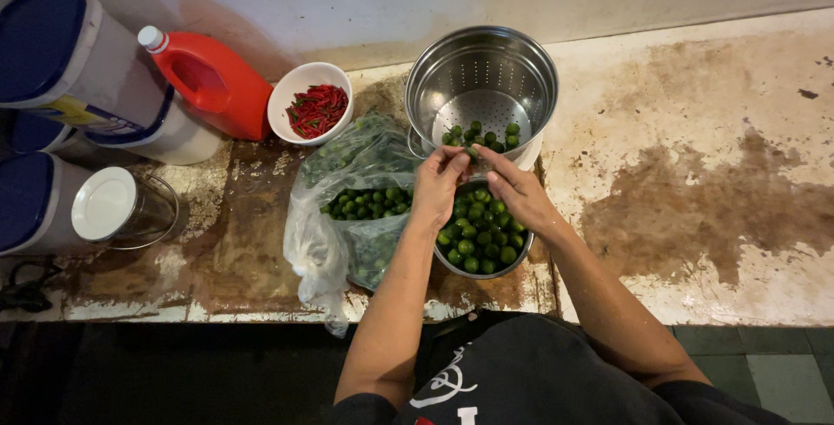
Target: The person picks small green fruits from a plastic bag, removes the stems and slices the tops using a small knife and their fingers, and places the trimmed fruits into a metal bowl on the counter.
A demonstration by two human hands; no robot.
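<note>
A small green lime (470, 152) is being pinched between the fingers of the left hand (437, 184) and right hand (514, 189), hovering between the bowl of limes (483, 232) and the colander (480, 80) just beyond.

A clear plastic bag (347, 208) of small green limes (369, 202) is lying left of the hands; white, blue-lidded tubs (61, 60) are standing far left, one showing a yellow label (74, 112); a red jug (213, 78) is leaning beside them.
</note>
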